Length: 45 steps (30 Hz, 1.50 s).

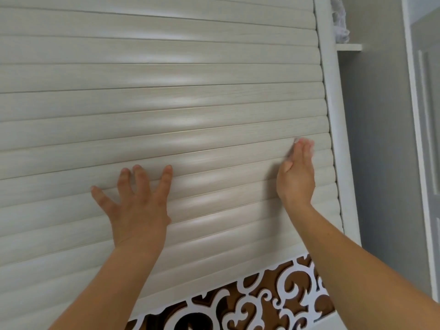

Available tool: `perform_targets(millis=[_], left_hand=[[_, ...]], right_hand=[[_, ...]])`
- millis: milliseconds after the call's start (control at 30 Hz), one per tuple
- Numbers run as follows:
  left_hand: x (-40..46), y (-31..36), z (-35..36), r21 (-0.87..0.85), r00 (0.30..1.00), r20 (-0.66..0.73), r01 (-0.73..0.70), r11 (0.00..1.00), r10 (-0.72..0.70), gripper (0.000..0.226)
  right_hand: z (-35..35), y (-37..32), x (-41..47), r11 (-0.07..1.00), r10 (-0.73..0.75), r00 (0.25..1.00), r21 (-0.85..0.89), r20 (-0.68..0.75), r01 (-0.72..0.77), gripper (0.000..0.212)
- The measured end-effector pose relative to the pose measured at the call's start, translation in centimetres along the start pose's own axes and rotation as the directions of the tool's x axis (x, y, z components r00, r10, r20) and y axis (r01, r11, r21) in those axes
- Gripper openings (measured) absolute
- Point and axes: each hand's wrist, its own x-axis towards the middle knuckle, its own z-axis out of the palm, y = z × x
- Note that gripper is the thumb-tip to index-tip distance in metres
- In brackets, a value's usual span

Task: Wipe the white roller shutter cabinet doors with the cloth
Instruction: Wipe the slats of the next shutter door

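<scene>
We press our left hand (pixel 137 206) flat on the white roller shutter door (pixel 166 96), with the fingers spread wide and holding nothing. Our right hand (pixel 296 176) is up near the door's right edge, close to the white frame (pixel 329 91). Its fingers point up and lie close together. Something pale and blurry shows at the fingertips (pixel 303 145). It may be the cloth, but we cannot tell for sure, and we cannot tell if this hand's grip is holding it or just pushing it on the door.

The door fills almost all we see. It lies right in front of both hands and goes far up above them and off to the left. Its slats run long from side to side, left to right. So we think the next wipe should slide along a slat, not across it.

The right hand is the one nearer the frame, so it has the whole long slat to its left to wipe. The left hand sits lower and just steadies the door.

Below the door there is a white curly cut-out panel (pixel 269 298) with brown behind it.
</scene>
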Motion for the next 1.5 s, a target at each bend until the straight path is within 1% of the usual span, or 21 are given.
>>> perform_targets(millis=[67,167,233,300,367,500,533,600,633,667,733,833,933,1000,1067,1133,1200,1300,1367,1433,1500], left_hand=[[0.0,0.1,0.1,-0.011,1.0,-0.008,0.002,1.0,-0.002,0.097],[0.1,0.3,0.3,-0.032,1.0,-0.021,0.008,0.999,-0.009,0.097],[0.2,0.4,0.6,-0.061,0.999,-0.04,0.017,0.998,-0.02,0.094],[0.2,0.4,1.0,-0.073,0.998,-0.063,0.021,0.997,-0.026,0.092],[0.3,0.4,1.2,-0.089,0.997,-0.073,0.021,0.996,-0.028,0.09],[0.4,0.6,1.3,-0.136,0.995,-0.087,0.034,0.99,-0.046,0.084],[0.3,0.7,1.4,-0.145,0.995,-0.089,0.041,0.989,-0.054,0.084],[0.2,0.7,1.6,-0.148,0.993,-0.101,0.044,0.988,-0.06,0.086],[0.2,0.6,1.6,-0.145,0.993,-0.106,0.042,0.989,-0.058,0.088],[0.2,0.6,1.7,-0.142,0.993,-0.109,0.039,0.989,-0.055,0.089],[0.1,0.5,1.8,-0.141,0.993,-0.105,0.03,0.99,-0.045,0.091],[0.3,0.5,1.7,-0.145,0.993,-0.106,0.029,0.989,-0.045,0.092],[0.3,0.5,1.7,-0.15,0.994,-0.099,0.029,0.988,-0.044,0.093],[0.2,0.5,1.6,-0.16,0.994,-0.099,0.025,0.987,-0.041,0.093],[0.2,0.4,1.5,-0.159,0.995,-0.096,0.023,0.987,-0.039,0.093],[0.2,0.3,1.4,-0.163,0.995,-0.09,0.015,0.987,-0.03,0.093],[0.1,0.1,1.3,-0.171,0.997,-0.081,0.005,0.985,-0.019,0.094],[0.0,-0.1,1.2,-0.18,0.997,-0.076,-0.006,0.984,-0.008,0.094],[-0.2,-0.1,1.4,-0.216,0.995,-0.101,-0.007,0.976,-0.016,0.091],[-0.6,0.5,1.5,-0.25,0.988,-0.157,-0.034,0.968,-0.006,0.079],[-1.2,1.9,1.6,-0.241,0.979,-0.176,-0.14,0.96,0.098,0.065]], right_hand=[[0.5,-1.2,-2.3,0.996,-0.06,0.998,-0.059,0.002,0.06,0.06],[1.2,-3.2,-5.5,0.976,-0.137,0.989,-0.16,0.06,0.145,0.072],[1.8,-4.6,-7.4,0.963,-0.193,0.974,-0.17,0.119,0.211,0.077],[2.4,-5.9,-9.2,0.939,-0.276,0.948,-0.164,0.161,0.301,0.075],[3.0,-7.5,-10.9,0.896,-0.389,0.903,-0.152,0.182,0.416,0.07],[4.1,-8.2,-13.1,0.765,-0.599,0.767,-0.12,0.229,0.633,0.055],[4.1,-7.6,-13.0,0.732,-0.632,0.739,-0.134,0.233,0.668,0.055],[3.5,-5.7,-12.4,0.652,-0.675,0.676,-0.189,0.296,0.734,0.058],[3.1,-4.5,-12.0,0.63,-0.666,0.665,-0.223,0.337,0.744,0.06],[2.6,-3.5,-11.5,0.623,-0.635,0.676,-0.268,0.375,0.735,0.063],[1.5,-1.8,-10.4,0.637,-0.52,0.732,-0.371,0.44,0.676,0.071],[0.0,0.1,-8.7,0.723,-0.373,0.81,-0.406,0.453,0.559,0.077],[-1.0,1.5,-7.3,0.817,-0.218,0.905,-0.439,0.366,0.374,0.071],[-1.0,1.3,-7.0,0.914,-0.083,0.963,-0.367,0.257,0.176,0.062],[-0.2,-0.1,-7.4,0.969,0.022,0.988,-0.245,0.15,0.016,0.054],[0.6,-1.8,-8.5,0.979,0.046,0.996,-0.204,0.078,-0.029,0.054],[1.5,-3.5,-10.5,0.976,-0.026,0.995,-0.211,0.096,0.046,0.061],[2.6,-5.2,-14.3,0.929,-0.255,0.953,-0.231,0.166,0.289,0.066],[3.5,-5.6,-16.0,0.857,-0.425,0.882,-0.225,0.203,0.464,0.065],[3.9,-4.9,-16.3,0.772,-0.566,0.794,-0.197,0.22,0.605,0.062],[3.6,-3.8,-15.5,0.699,-0.661,0.726,-0.196,0.19,0.688,0.061]])
